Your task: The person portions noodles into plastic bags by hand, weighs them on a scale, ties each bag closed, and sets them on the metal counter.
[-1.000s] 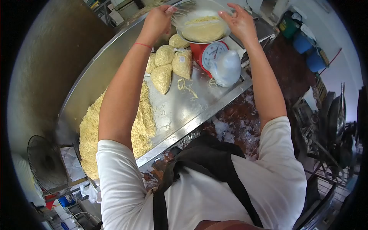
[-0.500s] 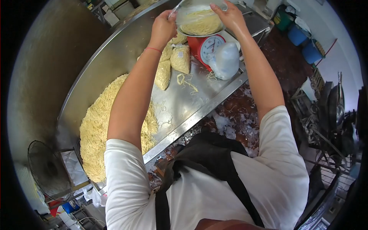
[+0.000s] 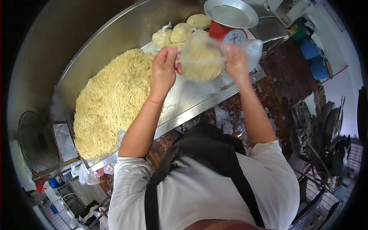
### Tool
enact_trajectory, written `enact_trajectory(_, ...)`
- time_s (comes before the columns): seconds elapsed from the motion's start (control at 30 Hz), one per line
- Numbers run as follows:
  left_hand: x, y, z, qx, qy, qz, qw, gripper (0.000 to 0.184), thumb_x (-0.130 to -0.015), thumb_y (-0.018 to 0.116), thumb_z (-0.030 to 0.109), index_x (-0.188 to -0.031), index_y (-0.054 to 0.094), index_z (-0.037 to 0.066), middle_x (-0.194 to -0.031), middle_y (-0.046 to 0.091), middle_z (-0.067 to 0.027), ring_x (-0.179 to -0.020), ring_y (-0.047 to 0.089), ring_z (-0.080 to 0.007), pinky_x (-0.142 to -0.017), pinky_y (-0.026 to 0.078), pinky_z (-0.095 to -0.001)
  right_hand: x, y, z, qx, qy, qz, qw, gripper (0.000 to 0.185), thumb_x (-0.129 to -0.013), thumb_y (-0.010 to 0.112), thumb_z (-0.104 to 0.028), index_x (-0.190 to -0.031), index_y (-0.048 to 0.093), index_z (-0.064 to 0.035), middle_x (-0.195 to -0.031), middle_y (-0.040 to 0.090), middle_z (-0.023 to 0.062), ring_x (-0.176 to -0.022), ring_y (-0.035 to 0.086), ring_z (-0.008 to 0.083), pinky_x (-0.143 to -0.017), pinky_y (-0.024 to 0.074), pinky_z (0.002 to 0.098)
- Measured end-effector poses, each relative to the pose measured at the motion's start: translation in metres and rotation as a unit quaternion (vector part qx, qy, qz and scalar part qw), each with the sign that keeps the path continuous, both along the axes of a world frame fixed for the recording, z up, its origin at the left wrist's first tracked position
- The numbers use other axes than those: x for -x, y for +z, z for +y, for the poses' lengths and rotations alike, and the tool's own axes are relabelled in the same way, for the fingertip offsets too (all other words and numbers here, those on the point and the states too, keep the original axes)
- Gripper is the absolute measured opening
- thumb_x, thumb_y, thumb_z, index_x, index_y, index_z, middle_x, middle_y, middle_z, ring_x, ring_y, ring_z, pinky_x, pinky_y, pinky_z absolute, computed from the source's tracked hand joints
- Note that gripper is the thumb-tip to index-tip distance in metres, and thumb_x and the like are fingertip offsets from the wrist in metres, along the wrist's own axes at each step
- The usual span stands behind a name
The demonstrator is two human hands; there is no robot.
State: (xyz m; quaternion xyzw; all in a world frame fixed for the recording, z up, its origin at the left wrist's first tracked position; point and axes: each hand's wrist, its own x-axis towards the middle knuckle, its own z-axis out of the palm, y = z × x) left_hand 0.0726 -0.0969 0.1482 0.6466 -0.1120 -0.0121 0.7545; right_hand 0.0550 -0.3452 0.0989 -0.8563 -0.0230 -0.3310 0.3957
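A clear plastic bag of yellow noodles (image 3: 203, 63) hangs between my two hands above the metal table, blurred by motion. My left hand (image 3: 165, 65) is closed on the bag's left edge. At its right edge my right hand (image 3: 234, 61) pinches the plastic, with fingers smeared. Behind the bag stands a red scale (image 3: 218, 31) with a bare metal pan (image 3: 231, 13) on top. Several filled noodle bags (image 3: 181, 33) lie left of the scale. A large heap of loose noodles (image 3: 115, 99) is to the left of my left hand.
The steel table (image 3: 188, 111) has a raised rim at the back. A whitish plastic bag (image 3: 253, 53) sits right of the scale. A fan (image 3: 38, 143) stands at the far left. Blue buckets (image 3: 319, 69) and a rack with pans (image 3: 332, 119) are at the right.
Both hands have lifted the noodle bag off the scale pan and brought it nearer to my body. The pan is now bare, and the view has shifted.
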Motion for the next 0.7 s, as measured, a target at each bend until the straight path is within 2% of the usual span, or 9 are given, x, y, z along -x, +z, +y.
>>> enact_trajectory(0.07,0.007,-0.064,0.02,-0.027,0.006,0.079,0.996,0.025,-0.105,0.049,0.02,-0.094,0.06,0.0,-0.061,0.048,-0.001,-0.048,0.049,-0.0103,-0.046,0.042,-0.0261,0.012,-0.073,0.013,0.003,0.055,0.139,0.989,0.025,-0.094,0.053,-0.013,-0.112,0.066,-0.0001,-0.098,0.069,0.0232,-0.093,0.066,0.0404,-0.08,0.0524,0.0417)
enact_trajectory(0.2,0.026,-0.088,0.044,-0.074,0.044,0.126,0.988,0.024,-0.105,0.048,0.02,-0.097,0.06,0.001,-0.059,0.045,0.0,-0.047,0.045,-0.0098,-0.044,0.04,-0.0255,0.032,-0.077,0.015,-0.018,0.146,0.282,0.948,0.033,-0.095,0.058,-0.018,-0.125,0.062,-0.0032,-0.101,0.07,0.0181,-0.091,0.067,0.0347,-0.085,0.0518,0.0375)
enact_trajectory(0.3,0.036,-0.095,0.061,-0.037,0.09,0.163,0.982,0.025,-0.105,0.048,0.022,-0.098,0.061,0.002,-0.059,0.045,0.0009,-0.048,0.044,-0.0086,-0.043,0.04,-0.0248,0.037,-0.098,-0.002,-0.38,0.242,0.29,0.845,0.04,-0.092,0.065,-0.022,-0.13,0.061,-0.0091,-0.112,0.068,0.0135,-0.101,0.065,0.0313,-0.091,0.0492,0.0361)
enact_trajectory(0.37,0.037,-0.11,0.067,-0.038,0.084,0.188,0.978,0.026,-0.105,0.048,0.023,-0.098,0.062,0.003,-0.059,0.045,0.0012,-0.048,0.045,-0.0081,-0.043,0.039,-0.0249,0.041,-0.136,0.009,-0.127,0.211,0.212,0.946,0.049,-0.088,0.071,-0.018,-0.134,0.058,-0.0115,-0.122,0.064,0.0115,-0.113,0.06,0.0318,-0.097,0.0465,0.0375)
enact_trajectory(0.47,0.04,-0.096,0.041,-0.142,-0.024,0.039,0.989,0.021,-0.104,0.052,0.021,-0.102,0.064,0.003,-0.06,0.049,0.0017,-0.049,0.045,-0.0069,-0.046,0.039,-0.023,0.047,-0.162,0.084,0.137,0.243,0.15,0.948,0.048,-0.086,0.072,-0.013,-0.132,0.059,-0.0097,-0.12,0.065,0.0143,-0.117,0.059,0.033,-0.099,0.0469,0.0388)
enact_trajectory(0.53,0.043,-0.07,0.04,-0.192,-0.133,0.045,0.971,0.024,-0.099,0.06,0.017,-0.119,0.06,0.004,-0.076,0.058,-0.0022,-0.065,0.055,-0.0099,-0.063,0.048,-0.024,0.037,-0.169,0.12,0.008,0.267,0.22,0.938,0.044,-0.086,0.071,-0.013,-0.128,0.06,-0.0072,-0.117,0.066,0.0165,-0.116,0.06,0.0333,-0.098,0.0474,0.0401)
enact_trajectory(0.63,0.03,-0.098,0.066,-0.245,0.011,-0.095,0.965,0.052,-0.093,0.068,0.017,-0.139,0.047,0.004,-0.11,0.061,-0.013,-0.102,0.06,-0.0217,-0.093,0.048,-0.0324,0.021,-0.177,0.142,-0.245,0.25,0.29,0.891,0.04,-0.086,0.07,-0.015,-0.123,0.06,-0.0035,-0.112,0.067,0.0193,-0.111,0.062,0.0335,-0.096,0.0485,0.0408)
enact_trajectory(0.67,0.026,-0.139,0.081,-0.328,-0.022,-0.086,0.941,0.073,-0.088,0.069,0.013,-0.15,0.03,0.002,-0.142,0.047,-0.0197,-0.134,0.044,-0.0307,-0.113,0.033,-0.038,0.02,-0.179,0.148,-0.299,0.268,0.294,0.867,0.04,-0.086,0.07,-0.017,-0.123,0.06,-0.0019,-0.11,0.067,0.0201,-0.109,0.063,0.034,-0.095,0.0489,0.0411)
enact_trajectory(0.7,0.029,-0.174,0.081,-0.342,-0.048,-0.094,0.934,0.071,-0.088,0.067,0.011,-0.149,0.031,0.001,-0.144,0.044,-0.0207,-0.136,0.041,-0.0315,-0.115,0.031,-0.0383,0.016,-0.179,0.153,-0.35,0.289,0.296,0.841,0.041,-0.087,0.07,-0.018,-0.122,0.06,-0.0003,-0.107,0.068,0.021,-0.107,0.064,0.0345,-0.094,0.0494,0.0413)
